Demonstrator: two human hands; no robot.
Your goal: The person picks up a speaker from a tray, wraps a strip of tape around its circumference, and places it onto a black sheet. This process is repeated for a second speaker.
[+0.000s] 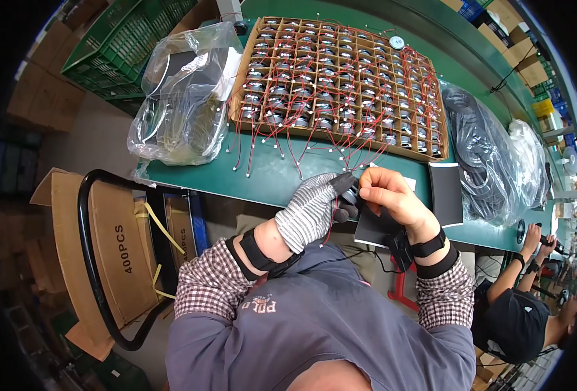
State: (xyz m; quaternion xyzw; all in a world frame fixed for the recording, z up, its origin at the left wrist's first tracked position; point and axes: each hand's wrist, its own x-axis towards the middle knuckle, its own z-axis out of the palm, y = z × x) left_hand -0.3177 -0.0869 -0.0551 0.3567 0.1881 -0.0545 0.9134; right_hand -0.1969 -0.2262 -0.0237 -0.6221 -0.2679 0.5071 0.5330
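My left hand (309, 207), in a striped grey glove with dark fingertips, holds a small round speaker (350, 194) near the table's front edge. A thin red wire hangs down below that hand. Close against the speaker is my bare right hand (389, 194), its thumb and forefinger pinched together; whatever lies between them is too small to make out. Beyond both hands stands a cardboard tray (238, 98) split into many cells. Speakers fill the cells, and their red wires with white plugs trail over the front. Beneath my right hand lies a black sheet (374, 229).
Another black sheet (445, 190) lies on the green table (266, 179). Clear plastic bags of dark parts flank the tray, one left (187, 107), one right (484, 146). A black-framed cart (88, 241) with cartons stands left, below a green crate (122, 49). A co-worker (520, 319) works at right.
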